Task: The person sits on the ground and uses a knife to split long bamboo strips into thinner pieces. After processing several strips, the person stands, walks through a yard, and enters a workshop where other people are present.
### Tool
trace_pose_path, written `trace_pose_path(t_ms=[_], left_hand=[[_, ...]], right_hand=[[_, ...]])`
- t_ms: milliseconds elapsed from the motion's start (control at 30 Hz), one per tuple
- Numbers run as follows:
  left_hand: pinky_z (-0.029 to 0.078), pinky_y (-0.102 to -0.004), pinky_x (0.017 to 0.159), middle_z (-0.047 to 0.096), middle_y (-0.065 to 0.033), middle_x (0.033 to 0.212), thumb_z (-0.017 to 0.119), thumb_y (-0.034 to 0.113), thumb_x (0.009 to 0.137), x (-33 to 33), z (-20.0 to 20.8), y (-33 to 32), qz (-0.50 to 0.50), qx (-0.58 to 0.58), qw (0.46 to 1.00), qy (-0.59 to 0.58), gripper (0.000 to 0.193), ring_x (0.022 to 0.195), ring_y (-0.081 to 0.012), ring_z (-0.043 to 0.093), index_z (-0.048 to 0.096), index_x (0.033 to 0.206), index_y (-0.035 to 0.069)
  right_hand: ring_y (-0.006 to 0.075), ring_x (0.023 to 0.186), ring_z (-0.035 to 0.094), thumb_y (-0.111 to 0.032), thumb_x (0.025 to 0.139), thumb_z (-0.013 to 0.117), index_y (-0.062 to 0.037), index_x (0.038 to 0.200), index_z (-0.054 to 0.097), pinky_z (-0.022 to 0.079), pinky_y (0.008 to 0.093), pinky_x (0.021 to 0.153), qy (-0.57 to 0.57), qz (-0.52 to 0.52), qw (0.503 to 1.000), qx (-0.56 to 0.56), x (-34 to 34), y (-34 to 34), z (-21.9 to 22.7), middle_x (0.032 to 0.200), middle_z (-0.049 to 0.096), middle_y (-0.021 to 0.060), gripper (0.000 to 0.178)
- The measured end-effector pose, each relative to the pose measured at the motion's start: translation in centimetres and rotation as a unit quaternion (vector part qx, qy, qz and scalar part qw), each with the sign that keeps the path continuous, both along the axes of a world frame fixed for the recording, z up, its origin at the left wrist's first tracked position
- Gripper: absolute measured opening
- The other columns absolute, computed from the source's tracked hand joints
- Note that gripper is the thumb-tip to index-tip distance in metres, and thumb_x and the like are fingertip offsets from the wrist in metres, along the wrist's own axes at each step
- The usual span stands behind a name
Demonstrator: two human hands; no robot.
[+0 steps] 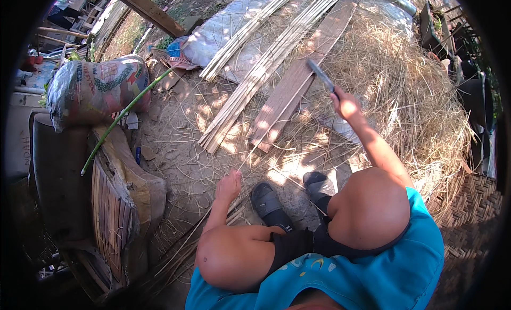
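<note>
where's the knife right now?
In the head view, the knife is up in the right hand, right of centre, its blade raised over the wooden plank beside the straw pile.

A single view comes from a wide fisheye camera worn on the person's head, looking steeply down and slightly forward over the bent knees and the dark sandals (271, 203) to the dirt ground (181, 150). It sits close to the body: the blue shirt (394, 272) fills the lower edge, and the forearms enter from below. Farther ahead, toward the top, lie the bamboo strips (255, 75) and the straw heap (404, 91). Straight edges bow near the rim, and a dark circular border cuts off the corners. The picture's left is the person's left.
</note>
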State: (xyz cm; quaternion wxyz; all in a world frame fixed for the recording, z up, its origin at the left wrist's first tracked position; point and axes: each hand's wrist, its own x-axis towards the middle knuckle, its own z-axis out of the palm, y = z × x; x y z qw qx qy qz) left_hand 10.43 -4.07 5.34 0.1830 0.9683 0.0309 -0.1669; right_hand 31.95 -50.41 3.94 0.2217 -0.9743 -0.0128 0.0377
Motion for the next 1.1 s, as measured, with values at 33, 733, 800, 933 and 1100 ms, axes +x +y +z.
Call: trace_pose_path(t_ms=[33, 733, 800, 933, 1100], left_hand=[[0.048, -0.0624, 0.072, 0.066, -0.0302, 0.082, 0.037, 0.042, 0.107, -1.2, -0.1, 0.9, 0.003, -0.007, 1.0, 0.01, 0.045, 0.08, -0.0526, 0.064, 0.06, 0.101, 0.003], [0.047, -0.0523, 0.073, 0.063, -0.0288, 0.08, 0.045, 0.04, 0.106, -9.2, -0.2, 6.8, 0.129, -0.117, 0.977, 0.124, 0.049, 0.082, -0.0493, 0.063, 0.064, 0.092, -0.003], [0.047, -0.0528, 0.074, 0.063, -0.028, 0.078, 0.045, 0.04, 0.105, -8.7, -0.4, 7.2, 0.121, -0.113, 0.979, 0.118, 0.048, 0.083, -0.0484, 0.064, 0.064, 0.092, -0.002], [0.048, -0.0567, 0.075, 0.066, -0.0291, 0.08, 0.045, 0.041, 0.105, -2.5, 0.3, -0.5, 0.08, -0.113, 0.99, 0.036, 0.046, 0.086, -0.05, 0.065, 0.063, 0.098, -0.001], [0.05, -0.0631, 0.074, 0.067, -0.0303, 0.083, 0.042, 0.041, 0.106, -2.8, -0.5, -0.2, 0.026, 0.018, 0.999, 0.034, 0.043, 0.08, -0.0524, 0.065, 0.058, 0.103, 0.001]], right_hand=[[0.0428, 0.072, 0.069, -0.042, 0.106, 0.044, -0.0166, 0.129, 0.054, 0.057, 0.0544, 0.068, 0.025, -0.12, 0.991, -0.044, 2.5, -3.9, 1.0, 0.075, 0.069, 0.0203, 0.035], [0.0428, 0.084, 0.07, -0.04, 0.106, 0.046, -0.0135, 0.128, 0.056, 0.056, 0.0539, 0.072, 0.055, -0.091, 0.994, -0.021, 2.3, 0.1, 3.3, 0.086, 0.071, 0.0211, 0.036], [0.0452, 0.08, 0.069, -0.038, 0.105, 0.047, -0.0113, 0.128, 0.055, 0.055, 0.0552, 0.07, -0.034, -0.031, 0.999, 0.001, 2.9, -1.7, 1.0, 0.082, 0.07, 0.022, 0.036], [0.0436, 0.069, 0.068, -0.04, 0.103, 0.053, -0.0186, 0.131, 0.055, 0.056, 0.0537, 0.064, -0.02, 0.201, 0.97, 0.136, -8.6, 10.4, -0.4, 0.075, 0.068, 0.0195, 0.036], [0.0407, 0.082, 0.07, -0.049, 0.101, 0.053, -0.0236, 0.138, 0.055, 0.059, 0.0509, 0.078, -0.024, 0.159, 0.985, 0.066, -8.2, 9.5, -1.1, 0.08, 0.068, 0.0183, 0.044]])
